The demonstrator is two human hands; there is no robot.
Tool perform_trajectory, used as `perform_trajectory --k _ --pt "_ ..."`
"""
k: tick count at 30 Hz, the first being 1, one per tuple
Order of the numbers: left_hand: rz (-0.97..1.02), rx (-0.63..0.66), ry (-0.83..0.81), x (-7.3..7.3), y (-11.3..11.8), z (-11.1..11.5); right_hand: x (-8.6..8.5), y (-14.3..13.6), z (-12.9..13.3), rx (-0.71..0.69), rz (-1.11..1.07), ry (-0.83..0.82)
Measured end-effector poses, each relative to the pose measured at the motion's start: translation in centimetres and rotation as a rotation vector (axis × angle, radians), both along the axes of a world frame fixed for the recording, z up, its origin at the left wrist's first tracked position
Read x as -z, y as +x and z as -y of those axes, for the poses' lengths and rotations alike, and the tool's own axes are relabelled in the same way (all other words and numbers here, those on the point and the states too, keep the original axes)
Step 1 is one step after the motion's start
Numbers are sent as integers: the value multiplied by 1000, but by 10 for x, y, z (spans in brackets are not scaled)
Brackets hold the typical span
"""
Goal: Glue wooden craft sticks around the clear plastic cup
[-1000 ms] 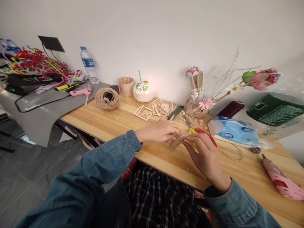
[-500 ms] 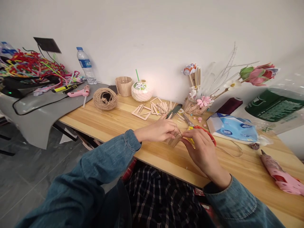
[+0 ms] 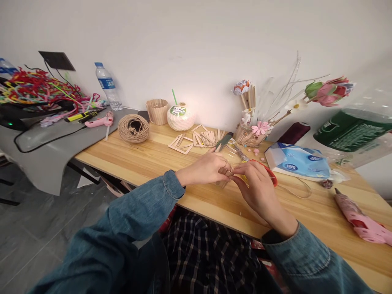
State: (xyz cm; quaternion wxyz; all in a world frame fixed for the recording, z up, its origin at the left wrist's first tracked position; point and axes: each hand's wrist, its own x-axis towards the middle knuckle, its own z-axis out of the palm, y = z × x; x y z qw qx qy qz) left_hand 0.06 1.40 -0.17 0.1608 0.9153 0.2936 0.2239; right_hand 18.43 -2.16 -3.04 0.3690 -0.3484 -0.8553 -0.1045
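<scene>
The wooden worktop (image 3: 159, 159) spans the view, with bare board beneath the hands on which the wrists could be steadied. Beyond the right hand lies a blue tissue pack (image 3: 297, 161). The person's left hand (image 3: 206, 167) comes in from the side, its fingers curled in and apparently closed about a small slatted wooden piece. The right hand (image 3: 259, 185) faces it, thumb and forefinger almost together at the piece's near edge; whether they pinch it or merely touch it cannot be told. Red-handled scissors (image 3: 272, 173) lie just behind the right hand; the elbow and knuckles are best kept from nudging them. Loose wooden sticks (image 3: 210, 139) are heaped beyond the left hand. The slatted piece (image 3: 223, 183) sits low between both hands, largely hidden by the fingers. Such thin slats probably flex or split under hard pressure: the left hand does well to serve as a light, fixed clamp, while the right makes small adjustments with its fingertips alone, pressing along the slats.
</scene>
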Motion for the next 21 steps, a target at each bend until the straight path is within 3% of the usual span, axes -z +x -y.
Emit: perform_trajectory --k 14,21 --pt "51 -40 78 7 4 1 -5 1 -1 -51 25 -17" --pt "-131 -44 70 -6 1 2 -4 11 -5 -77 -5 -130"
